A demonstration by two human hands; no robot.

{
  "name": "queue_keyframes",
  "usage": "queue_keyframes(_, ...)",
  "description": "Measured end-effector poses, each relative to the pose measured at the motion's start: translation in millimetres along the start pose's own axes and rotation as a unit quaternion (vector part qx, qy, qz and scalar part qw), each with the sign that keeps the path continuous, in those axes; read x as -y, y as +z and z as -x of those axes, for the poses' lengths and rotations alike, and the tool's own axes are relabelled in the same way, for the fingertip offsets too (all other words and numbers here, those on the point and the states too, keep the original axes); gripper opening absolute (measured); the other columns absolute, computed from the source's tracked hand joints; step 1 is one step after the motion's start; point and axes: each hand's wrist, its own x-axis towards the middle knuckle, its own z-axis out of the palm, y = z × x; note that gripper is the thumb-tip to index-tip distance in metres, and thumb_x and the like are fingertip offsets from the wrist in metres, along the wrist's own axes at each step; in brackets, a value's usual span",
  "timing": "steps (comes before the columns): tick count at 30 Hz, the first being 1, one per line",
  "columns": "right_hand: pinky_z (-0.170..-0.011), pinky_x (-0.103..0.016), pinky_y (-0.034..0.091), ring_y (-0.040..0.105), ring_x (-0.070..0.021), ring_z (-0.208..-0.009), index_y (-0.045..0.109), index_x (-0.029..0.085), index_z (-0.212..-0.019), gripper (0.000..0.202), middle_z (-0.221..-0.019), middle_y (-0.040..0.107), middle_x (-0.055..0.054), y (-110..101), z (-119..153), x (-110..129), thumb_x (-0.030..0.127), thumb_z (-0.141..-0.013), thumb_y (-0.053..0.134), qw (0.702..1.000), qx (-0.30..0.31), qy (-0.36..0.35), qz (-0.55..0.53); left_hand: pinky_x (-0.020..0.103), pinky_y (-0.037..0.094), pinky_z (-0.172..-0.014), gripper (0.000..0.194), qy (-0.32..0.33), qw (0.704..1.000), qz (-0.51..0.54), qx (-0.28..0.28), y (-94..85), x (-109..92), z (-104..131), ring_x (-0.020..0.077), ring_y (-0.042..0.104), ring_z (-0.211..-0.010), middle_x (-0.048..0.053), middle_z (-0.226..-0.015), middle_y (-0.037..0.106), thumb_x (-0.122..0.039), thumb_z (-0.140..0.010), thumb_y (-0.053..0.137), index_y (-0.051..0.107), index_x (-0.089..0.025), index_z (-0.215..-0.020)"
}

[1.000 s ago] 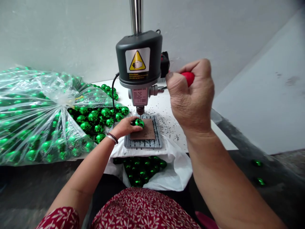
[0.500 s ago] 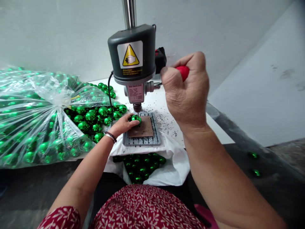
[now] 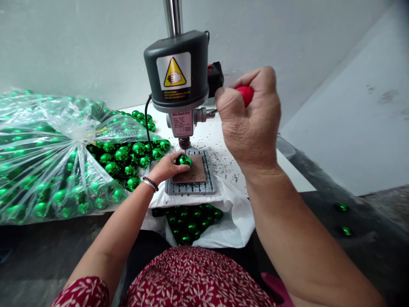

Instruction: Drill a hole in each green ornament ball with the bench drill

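Observation:
My left hand grips a shiny green bauble, thumb in front and fingers behind. The bauble rests on a brown square board lying on the grey slotted base plate. Straight above it is the bench drill, its thin bit pointing down at the bauble's top; whether the tip touches cannot be made out. Raised at the right, my right hand is wrapped round the red knob of the drill's feed lever.
A clear plastic bag of green baubles covers the table's left side, with loose ones spilling out. A white cloth sack below the front edge holds more. Dark shavings litter the white table. Two baubles lie on the floor.
My left hand and the bauble have shifted slightly right and toward me on the board. My right hand keeps its grip on the knob, hardly moved.

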Motion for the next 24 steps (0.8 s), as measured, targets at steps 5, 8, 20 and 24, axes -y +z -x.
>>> queue_keyframes(5,-0.064,-0.015,0.035,0.035,0.0016,-0.064,0.041,0.016,-0.082,0.026,-0.073,0.038,0.009,-1,0,2,0.022,-0.087,0.066,1.000,0.004,0.010,0.023,0.033,0.054,-0.091,0.068,-0.011,0.999,0.041,0.019,10.2,-1,-3,0.0204,0.068,-0.090,0.001,-0.097,0.075,-0.030,-0.063,0.086,0.070,-0.017,-0.129)
queue_keyframes(8,-0.064,-0.015,0.037,0.038,0.0011,-0.064,0.042,0.017,-0.084,0.022,-0.074,0.040,0.009,-1,2,-2,0.023,-0.089,0.062,0.999,0.007,-0.012,0.029,0.035,0.054,-0.094,0.074,-0.026,0.997,0.073,0.017,13.5,1,-2,0.0212,0.068,-0.093,0.003,-0.099,0.076,-0.029,-0.064,0.086,0.067,-0.016,-0.134)
queue_keyframes(20,-0.063,-0.023,0.040,0.042,-0.0051,-0.059,0.049,0.021,-0.080,0.015,-0.066,0.050,0.006,-10,20,-19,0.032,-0.085,0.057,0.987,-0.036,-0.068,0.138,0.036,0.053,-0.098,0.074,-0.031,0.994,0.103,0.003,17.7,2,4,0.0235,0.068,-0.099,0.003,-0.104,0.076,-0.031,-0.062,0.086,0.068,-0.015,-0.132)
queue_keyframes(24,-0.060,-0.024,0.040,0.041,-0.0071,-0.059,0.048,0.022,-0.077,0.011,-0.067,0.051,0.005,-12,24,-21,0.029,-0.082,0.056,0.980,-0.042,-0.073,0.178,0.035,0.052,-0.096,0.068,-0.022,0.996,0.091,0.004,18.5,4,3,0.0241,0.067,-0.100,0.001,-0.102,0.075,-0.032,-0.063,0.085,0.070,-0.017,-0.128)
